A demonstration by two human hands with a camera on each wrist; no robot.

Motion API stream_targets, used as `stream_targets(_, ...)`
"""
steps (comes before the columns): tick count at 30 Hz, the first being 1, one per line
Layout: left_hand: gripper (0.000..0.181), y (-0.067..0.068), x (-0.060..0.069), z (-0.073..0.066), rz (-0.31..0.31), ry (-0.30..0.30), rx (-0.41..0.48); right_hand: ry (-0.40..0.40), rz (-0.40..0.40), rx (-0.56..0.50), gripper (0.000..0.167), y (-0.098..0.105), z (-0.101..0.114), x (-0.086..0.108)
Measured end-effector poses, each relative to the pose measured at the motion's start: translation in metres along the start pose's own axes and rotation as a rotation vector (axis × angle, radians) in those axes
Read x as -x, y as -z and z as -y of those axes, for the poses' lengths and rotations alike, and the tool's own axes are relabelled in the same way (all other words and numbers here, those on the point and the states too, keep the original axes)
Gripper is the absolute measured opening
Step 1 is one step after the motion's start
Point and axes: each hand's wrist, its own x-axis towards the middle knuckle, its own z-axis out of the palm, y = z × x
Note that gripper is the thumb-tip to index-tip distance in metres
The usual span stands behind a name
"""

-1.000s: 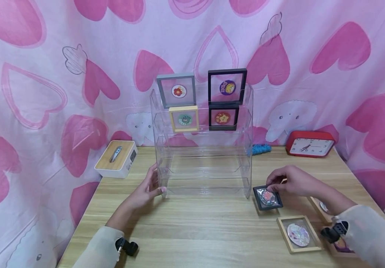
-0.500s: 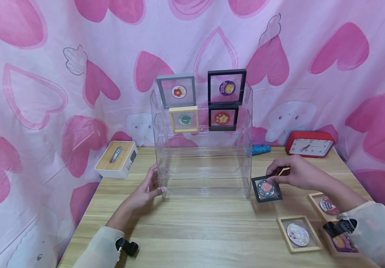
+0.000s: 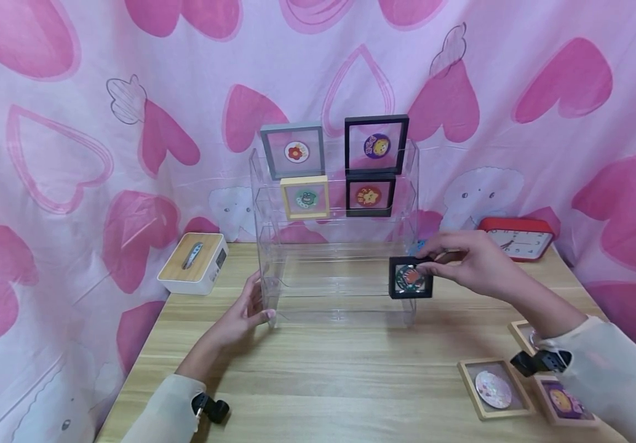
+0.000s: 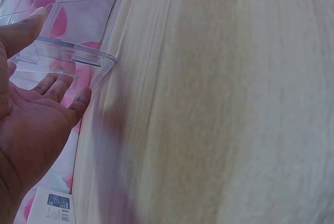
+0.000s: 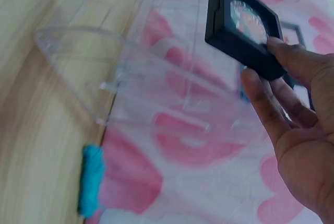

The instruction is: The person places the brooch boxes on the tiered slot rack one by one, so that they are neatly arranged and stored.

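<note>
A clear acrylic tiered display stand (image 3: 336, 284) stands on the wooden table. At its lower left side, my left hand (image 3: 242, 309) holds the side panel, thumb at the front edge and fingers on the outer side; the left wrist view shows this hand (image 4: 36, 114) against the clear panel (image 4: 86, 56). My right hand (image 3: 470, 261) pinches a small black display frame (image 3: 409, 296) with a red-and-green round badge, held upright before the stand's right edge. In the right wrist view, thumb and fingers grip the frame's (image 5: 229, 33) edge.
Grey (image 3: 296, 126), large black (image 3: 376, 118), cream (image 3: 304, 180) and small black (image 3: 369, 213) frames fill the upper tiers. Wooden-edged frames (image 3: 493, 389) lie front right. A red clock (image 3: 517, 240), blue bundle (image 5: 91, 182) and wood-topped white box (image 3: 192, 264) stand further back.
My right hand has lifted the small black frame from near the table and carried it left and up to the stand's right side, turning it upright. My left hand has stayed put.
</note>
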Motion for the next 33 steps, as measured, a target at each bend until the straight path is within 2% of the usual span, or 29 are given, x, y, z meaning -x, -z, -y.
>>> stream_targets(6,0.101,0.0,0.0,0.001,-0.016,0.036,0.013,0.024,-0.051,0.031,0.027,-0.01,0.018,-0.026)
stream_targets(12,0.1,0.001,0.001,0.001,-0.02,0.056,0.002,0.028,-0.098,-0.004,0.027,-0.023,0.031,-0.056)
stream_targets(19,0.1,0.001,0.001,0.003,-0.018,0.064,-0.006,-0.03,-0.119,-0.062,0.023,-0.043,0.045,-0.088)
stream_targets(23,0.1,0.002,0.0,0.004,-0.022,0.074,-0.009,-0.015,-0.135,-0.073,0.022,-0.057,0.051,-0.101)
stream_targets(28,0.099,0.002,0.0,0.005,-0.027,0.092,-0.007,-0.021,-0.129,-0.028,0.023,-0.076,0.054,-0.113)
stream_targets(33,0.101,0.002,0.001,0.004,-0.021,0.062,0.002,-0.033,-0.118,-0.012,0.023,-0.094,0.056,-0.123)
